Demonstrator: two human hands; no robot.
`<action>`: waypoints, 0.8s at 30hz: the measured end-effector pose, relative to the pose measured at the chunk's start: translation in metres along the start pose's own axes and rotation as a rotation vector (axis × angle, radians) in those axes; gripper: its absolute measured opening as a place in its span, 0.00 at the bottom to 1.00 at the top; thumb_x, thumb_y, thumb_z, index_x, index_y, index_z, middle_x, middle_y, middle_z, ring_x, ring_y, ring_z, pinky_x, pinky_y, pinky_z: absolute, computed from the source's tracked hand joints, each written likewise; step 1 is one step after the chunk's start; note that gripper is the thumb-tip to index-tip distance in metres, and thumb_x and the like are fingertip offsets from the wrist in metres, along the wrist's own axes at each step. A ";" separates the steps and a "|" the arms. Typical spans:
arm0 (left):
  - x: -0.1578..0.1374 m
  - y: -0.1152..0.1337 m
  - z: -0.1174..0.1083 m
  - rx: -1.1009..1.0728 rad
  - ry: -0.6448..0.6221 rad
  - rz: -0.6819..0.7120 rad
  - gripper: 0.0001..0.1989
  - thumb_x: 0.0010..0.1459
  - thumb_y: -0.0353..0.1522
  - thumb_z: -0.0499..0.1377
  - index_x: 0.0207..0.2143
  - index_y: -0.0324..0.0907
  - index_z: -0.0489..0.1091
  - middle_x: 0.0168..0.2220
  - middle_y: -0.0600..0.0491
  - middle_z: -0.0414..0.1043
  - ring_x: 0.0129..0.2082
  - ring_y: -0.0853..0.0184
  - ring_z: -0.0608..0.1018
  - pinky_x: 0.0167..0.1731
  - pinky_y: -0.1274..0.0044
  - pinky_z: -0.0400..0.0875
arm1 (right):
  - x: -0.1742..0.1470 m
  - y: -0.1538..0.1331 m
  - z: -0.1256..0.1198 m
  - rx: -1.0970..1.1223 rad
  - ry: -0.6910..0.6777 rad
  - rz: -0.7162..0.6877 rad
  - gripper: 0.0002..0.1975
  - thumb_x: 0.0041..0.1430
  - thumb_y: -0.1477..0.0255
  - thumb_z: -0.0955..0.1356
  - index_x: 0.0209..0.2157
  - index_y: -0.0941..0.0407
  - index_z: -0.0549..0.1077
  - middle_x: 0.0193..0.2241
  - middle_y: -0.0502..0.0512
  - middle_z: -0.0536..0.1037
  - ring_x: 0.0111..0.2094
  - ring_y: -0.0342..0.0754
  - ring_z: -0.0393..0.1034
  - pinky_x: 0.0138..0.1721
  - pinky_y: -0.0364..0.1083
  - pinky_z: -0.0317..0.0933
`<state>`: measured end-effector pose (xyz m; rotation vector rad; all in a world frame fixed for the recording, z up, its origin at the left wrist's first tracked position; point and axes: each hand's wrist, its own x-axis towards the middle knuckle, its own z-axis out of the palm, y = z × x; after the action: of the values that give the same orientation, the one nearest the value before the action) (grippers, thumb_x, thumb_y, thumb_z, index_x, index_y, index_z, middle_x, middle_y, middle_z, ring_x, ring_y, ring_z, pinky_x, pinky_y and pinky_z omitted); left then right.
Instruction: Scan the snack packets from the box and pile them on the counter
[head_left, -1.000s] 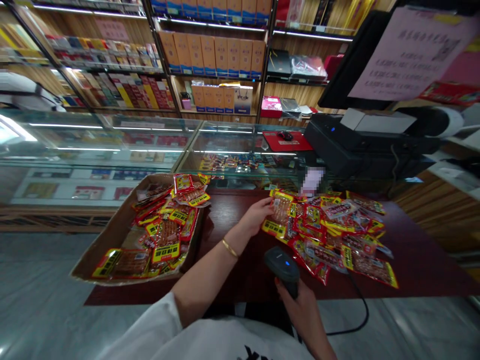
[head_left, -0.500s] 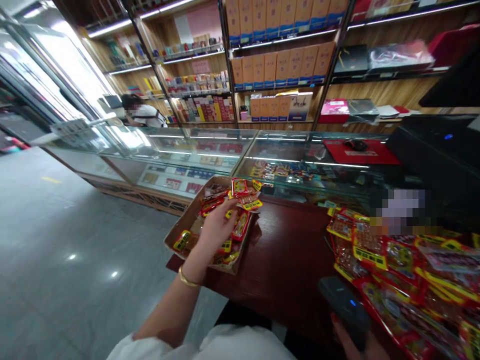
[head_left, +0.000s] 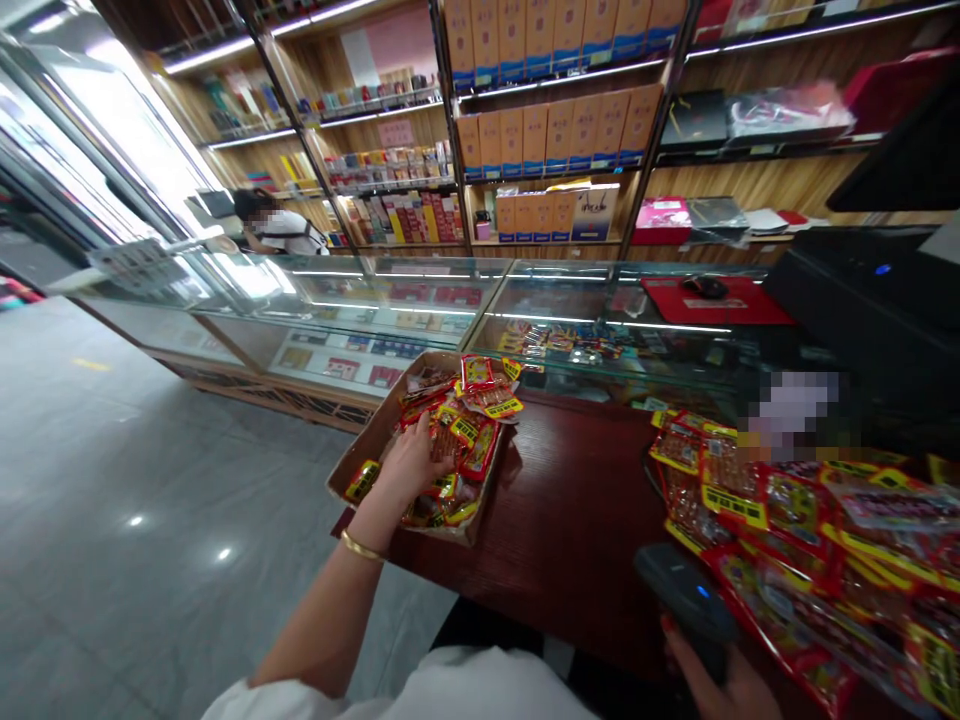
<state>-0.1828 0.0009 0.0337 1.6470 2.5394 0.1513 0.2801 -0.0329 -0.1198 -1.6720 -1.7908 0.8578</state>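
Note:
My left hand (head_left: 411, 462) is inside a shallow cardboard box (head_left: 360, 447), its fingers apart over red-and-yellow snack packets (head_left: 456, 432). Whether the fingertips touch a packet I cannot tell. At the lower right, my right hand (head_left: 716, 680) is wrapped around the handle of a black barcode scanner (head_left: 686, 595) with a blue light on it. Close beside the scanner lies a large heap of similar snack packets (head_left: 795, 570), spread over the right side of the dark red wooden table (head_left: 570, 500).
Past the table runs a glass display counter (head_left: 420, 275) holding small boxes. A red mat (head_left: 720, 300) with a mouse (head_left: 703, 287) lies on it, beside a dark machine (head_left: 862, 300). A person (head_left: 281, 225) is behind the counter at the left. Shelves hold orange boxes (head_left: 559, 130).
My left hand has drawn back a little to the left and down within the box, uncovering packets in its middle. My right hand still holds the scanner in about the same place.

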 end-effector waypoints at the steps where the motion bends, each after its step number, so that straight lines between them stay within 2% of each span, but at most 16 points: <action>1: 0.001 -0.003 -0.002 -0.028 0.006 -0.023 0.40 0.55 0.38 0.65 0.66 0.34 0.58 0.57 0.33 0.73 0.57 0.51 0.75 0.54 0.68 0.68 | 0.000 -0.003 -0.001 0.020 0.003 0.019 0.19 0.46 0.50 0.69 0.30 0.47 0.84 0.28 0.61 0.85 0.32 0.65 0.81 0.33 0.54 0.73; 4: 0.001 -0.011 -0.011 -0.112 -0.036 -0.087 0.22 0.60 0.37 0.60 0.56 0.40 0.73 0.47 0.42 0.80 0.48 0.54 0.81 0.49 0.70 0.71 | -0.002 -0.009 -0.002 0.046 0.022 0.067 0.20 0.48 0.48 0.69 0.31 0.48 0.83 0.28 0.60 0.85 0.33 0.65 0.81 0.35 0.54 0.73; 6: -0.004 -0.014 -0.017 -0.191 0.013 -0.095 0.17 0.62 0.37 0.56 0.49 0.42 0.78 0.45 0.45 0.81 0.47 0.57 0.81 0.49 0.71 0.72 | -0.003 -0.011 -0.002 0.062 0.024 0.112 0.20 0.49 0.48 0.69 0.32 0.48 0.83 0.27 0.59 0.85 0.33 0.64 0.81 0.34 0.53 0.73; 10: -0.018 -0.004 -0.028 -0.405 0.275 -0.089 0.18 0.63 0.34 0.54 0.50 0.45 0.79 0.51 0.49 0.80 0.52 0.59 0.79 0.56 0.70 0.69 | -0.006 -0.014 0.001 0.109 0.063 0.172 0.21 0.50 0.48 0.70 0.31 0.50 0.82 0.26 0.59 0.85 0.32 0.62 0.81 0.33 0.50 0.73; 13: -0.028 0.027 -0.035 -0.761 0.359 -0.095 0.20 0.62 0.39 0.57 0.53 0.44 0.77 0.47 0.49 0.81 0.48 0.58 0.80 0.52 0.68 0.72 | -0.005 -0.016 0.000 0.140 0.053 0.165 0.23 0.48 0.46 0.71 0.31 0.52 0.83 0.26 0.59 0.85 0.31 0.61 0.81 0.32 0.49 0.73; 15: -0.034 0.057 -0.033 -1.162 0.265 -0.059 0.23 0.59 0.42 0.61 0.53 0.41 0.76 0.47 0.47 0.81 0.46 0.58 0.81 0.49 0.69 0.73 | -0.004 -0.019 0.000 0.164 0.026 0.176 0.25 0.45 0.46 0.72 0.31 0.53 0.83 0.27 0.59 0.86 0.32 0.60 0.81 0.33 0.48 0.73; 17: -0.038 0.092 -0.020 -1.542 -0.002 -0.045 0.26 0.54 0.42 0.66 0.53 0.39 0.76 0.47 0.46 0.81 0.44 0.59 0.82 0.46 0.70 0.75 | -0.005 -0.026 -0.001 0.190 0.025 0.241 0.26 0.45 0.46 0.71 0.32 0.55 0.82 0.28 0.60 0.86 0.31 0.59 0.82 0.33 0.48 0.73; 19: -0.041 0.122 0.003 -1.732 -0.311 -0.053 0.27 0.52 0.39 0.69 0.53 0.39 0.76 0.45 0.44 0.82 0.40 0.59 0.83 0.44 0.70 0.76 | -0.006 -0.036 -0.002 0.212 0.054 0.307 0.26 0.46 0.45 0.71 0.29 0.56 0.80 0.25 0.60 0.85 0.29 0.58 0.81 0.31 0.48 0.72; 20: -0.042 0.133 0.017 -1.744 -0.426 -0.043 0.27 0.52 0.37 0.69 0.54 0.38 0.75 0.45 0.44 0.82 0.40 0.59 0.83 0.44 0.69 0.76 | -0.007 -0.042 -0.002 0.223 0.070 0.317 0.25 0.47 0.46 0.70 0.27 0.55 0.79 0.23 0.59 0.84 0.27 0.58 0.80 0.30 0.48 0.71; 21: -0.043 0.142 0.030 -1.705 -0.486 -0.018 0.25 0.53 0.35 0.67 0.54 0.38 0.75 0.45 0.44 0.82 0.40 0.59 0.83 0.45 0.68 0.76 | -0.008 -0.048 -0.003 0.236 0.079 0.308 0.24 0.47 0.46 0.70 0.26 0.55 0.77 0.22 0.58 0.83 0.26 0.58 0.79 0.29 0.48 0.71; 22: -0.043 0.148 0.043 -1.622 -0.480 0.029 0.23 0.55 0.33 0.65 0.54 0.39 0.75 0.46 0.44 0.82 0.42 0.58 0.83 0.46 0.68 0.76 | -0.009 -0.052 -0.003 0.249 0.092 0.295 0.23 0.47 0.47 0.70 0.26 0.54 0.76 0.21 0.57 0.82 0.25 0.57 0.78 0.28 0.48 0.70; 24: -0.043 0.152 0.061 -1.346 -0.310 0.182 0.20 0.59 0.29 0.60 0.54 0.41 0.76 0.50 0.45 0.81 0.48 0.58 0.82 0.53 0.65 0.74 | -0.009 -0.058 -0.005 0.266 0.094 0.277 0.22 0.49 0.48 0.69 0.25 0.54 0.75 0.20 0.56 0.81 0.24 0.56 0.77 0.27 0.48 0.69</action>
<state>-0.0197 0.0249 -0.0033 1.1133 1.3514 1.1734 0.2464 -0.0430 -0.0722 -1.7724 -1.3361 1.0654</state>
